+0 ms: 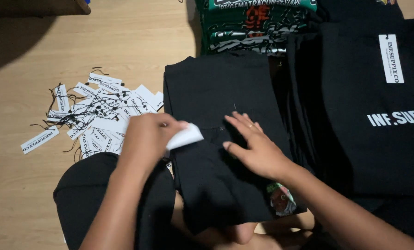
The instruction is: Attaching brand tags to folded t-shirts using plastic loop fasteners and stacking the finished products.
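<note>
1. On the wooden floor (pixel 137 41), stacks of folded black garments (pixel 369 92) lay at the right, with a green printed stack (pixel 258 23) above them.
2. Both forearms reached forward from the bottom edge over a folded black shirt (pixel 221 92) at the centre.
3. The right hand (pixel 255 146) lay flat on that shirt, fingers spread open, holding nothing.
4. The left hand (pixel 147 136) was closed, pinching a white paper tag (pixel 185 137) at the shirt's left edge.
5. A heap of white tags with black strings (pixel 96 115) lay left of it.
</note>
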